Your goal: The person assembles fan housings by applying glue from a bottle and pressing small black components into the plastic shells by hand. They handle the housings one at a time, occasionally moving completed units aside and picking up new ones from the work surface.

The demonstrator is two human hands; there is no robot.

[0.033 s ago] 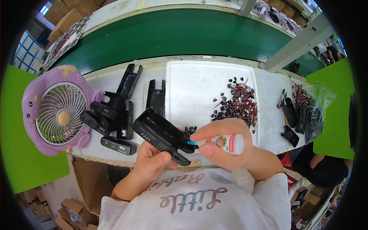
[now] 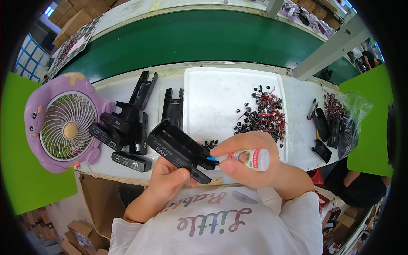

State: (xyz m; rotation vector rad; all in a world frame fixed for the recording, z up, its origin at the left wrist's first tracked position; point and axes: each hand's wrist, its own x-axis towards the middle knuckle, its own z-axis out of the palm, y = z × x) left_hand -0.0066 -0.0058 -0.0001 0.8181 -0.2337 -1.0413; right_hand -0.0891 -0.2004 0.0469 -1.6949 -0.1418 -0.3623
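- The left hand (image 2: pixel 168 178) was curled shut around a long black plastic housing (image 2: pixel 180 151), gripping it from beneath at the near edge of the white workbench (image 2: pixel 297 136); the housing lay tilted, its open channel facing up, its right end toward the other hand.
- The right hand (image 2: pixel 250 163) was closed on a small white glue bottle (image 2: pixel 250 158), thumb below and fingers over the top; the bottle's blue nozzle (image 2: pixel 212 158) met the right end of the housing.
- To do this step well, I judged, the housing wanted holding dead steady while the nozzle stayed on one spot; a light squeeze seemed best, since too much glue could run along the channel or reach the fingers.
- A few small black clips (image 2: pixel 210 144) lay on the white tray (image 2: pixel 212 97) just beyond the nozzle; a larger heap of clips with red wires (image 2: pixel 263 112) lay further right on the same tray.
- To the left lay a pile of more black housings (image 2: pixel 123 127), and beyond it a purple desk fan (image 2: pixel 63 123) stood at the bench's left end.
- Against the earlier frame nothing told apart: both hands kept the same grips, the nozzle stayed at the same end of the housing, and the parts on the bench lay unmoved.
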